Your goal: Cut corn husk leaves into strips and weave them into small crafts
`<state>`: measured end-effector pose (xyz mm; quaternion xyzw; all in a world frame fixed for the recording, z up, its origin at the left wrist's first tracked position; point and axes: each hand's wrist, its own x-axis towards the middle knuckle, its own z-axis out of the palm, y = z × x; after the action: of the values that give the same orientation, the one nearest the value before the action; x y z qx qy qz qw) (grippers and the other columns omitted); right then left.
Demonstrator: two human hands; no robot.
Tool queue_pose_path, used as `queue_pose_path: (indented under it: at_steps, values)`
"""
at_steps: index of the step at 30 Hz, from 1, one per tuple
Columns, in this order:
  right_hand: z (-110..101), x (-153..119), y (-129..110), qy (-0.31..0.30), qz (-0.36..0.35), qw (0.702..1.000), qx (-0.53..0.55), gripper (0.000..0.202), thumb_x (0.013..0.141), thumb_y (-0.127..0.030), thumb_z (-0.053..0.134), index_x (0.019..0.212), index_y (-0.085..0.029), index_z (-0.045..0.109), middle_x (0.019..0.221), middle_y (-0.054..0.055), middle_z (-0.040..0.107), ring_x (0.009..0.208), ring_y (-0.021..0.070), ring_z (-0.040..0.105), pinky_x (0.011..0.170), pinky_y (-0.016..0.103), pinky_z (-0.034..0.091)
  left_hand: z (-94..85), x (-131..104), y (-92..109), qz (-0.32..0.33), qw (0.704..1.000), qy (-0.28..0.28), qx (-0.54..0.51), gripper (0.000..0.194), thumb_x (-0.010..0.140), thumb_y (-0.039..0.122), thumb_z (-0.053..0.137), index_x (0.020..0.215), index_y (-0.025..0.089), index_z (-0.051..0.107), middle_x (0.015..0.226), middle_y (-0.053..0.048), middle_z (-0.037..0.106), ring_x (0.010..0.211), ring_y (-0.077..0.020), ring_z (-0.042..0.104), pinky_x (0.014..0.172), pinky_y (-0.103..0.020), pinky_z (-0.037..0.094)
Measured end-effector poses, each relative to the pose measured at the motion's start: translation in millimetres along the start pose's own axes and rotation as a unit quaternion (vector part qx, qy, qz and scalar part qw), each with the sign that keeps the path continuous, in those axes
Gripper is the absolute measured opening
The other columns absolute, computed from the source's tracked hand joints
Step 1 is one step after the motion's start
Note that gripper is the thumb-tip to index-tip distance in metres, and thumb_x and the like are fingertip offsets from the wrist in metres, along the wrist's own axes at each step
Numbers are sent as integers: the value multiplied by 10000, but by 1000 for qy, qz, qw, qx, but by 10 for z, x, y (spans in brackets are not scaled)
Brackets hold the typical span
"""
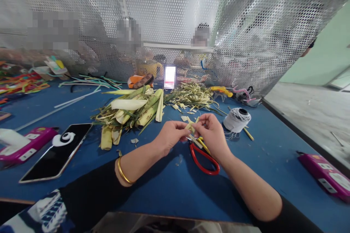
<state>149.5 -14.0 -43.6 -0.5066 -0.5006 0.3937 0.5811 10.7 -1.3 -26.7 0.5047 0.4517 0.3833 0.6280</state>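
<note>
Red-handled scissors [210, 172] lie on my blue desk [164, 193], just below where my left hand [171, 134] and right hand [210, 131] pinch a pale strip [189, 125] together. A white thread spool [237, 121] stands beside the right, and a husk heap [129, 105] crowds the way past the left; beyond rise a perforated screen [169, 11] and green wall [314, 56].
</note>
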Motion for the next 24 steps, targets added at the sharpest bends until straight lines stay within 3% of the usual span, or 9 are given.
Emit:
queue_pose_path:
  at_steps: [3, 6, 11, 17, 21, 24]
  values:
    - [-30, 17, -54, -8, 55, 998, 22, 415, 635, -456, 747, 889, -206, 535, 541, -96, 504, 388, 90, 460, 422, 242, 371, -15, -14, 9, 10, 999, -26, 26, 32, 628, 155, 695, 640, 148, 724, 577, -7, 618, 517, -82, 490, 537, -207, 407]
    - [-102, 58, -98, -35, 110, 993, 9, 412, 639, -546, 720, 767, -170, 613, 458, -94, 425, 366, 57, 341, 391, 224, 270, -31, -16, -12, 5, 996, -66, 54, 71, 628, 197, 685, 653, 151, 734, 569, -8, 608, 506, -87, 478, 523, -213, 396]
    - [-222, 133, -106, -148, 151, 977, 1, 335, 572, -454, 778, 559, -164, 609, 468, -53, 481, 441, 66, 387, 443, 223, 278, -40, -34, -30, -9, 986, -147, 84, 107, 640, 246, 669, 659, 156, 724, 570, 2, 585, 509, -88, 471, 532, -216, 399]
    - [-213, 159, -39, -143, 170, 974, 32, 299, 553, -396, 787, 550, -165, 597, 437, -73, 436, 429, 56, 324, 435, 220, 205, -55, -74, 4, 3, 955, -263, 134, 75, 638, 214, 653, 592, 174, 696, 521, 8, 547, 523, -109, 474, 548, -227, 406]
    - [-188, 166, -10, -112, 189, 972, 85, 334, 549, -426, 798, 580, -174, 580, 389, -94, 391, 386, 47, 267, 409, 216, 160, -56, -83, 53, -11, 959, -256, 117, 112, 669, 234, 626, 661, 175, 721, 599, -5, 590, 548, -108, 486, 592, -235, 433]
    - [-188, 174, -21, -108, 210, 966, 110, 361, 540, -438, 810, 588, -182, 560, 379, -90, 411, 361, 52, 301, 388, 211, 195, -41, -86, 74, -31, 967, -240, 78, 144, 682, 266, 625, 676, 159, 722, 589, -6, 575, 511, -96, 442, 576, -234, 427]
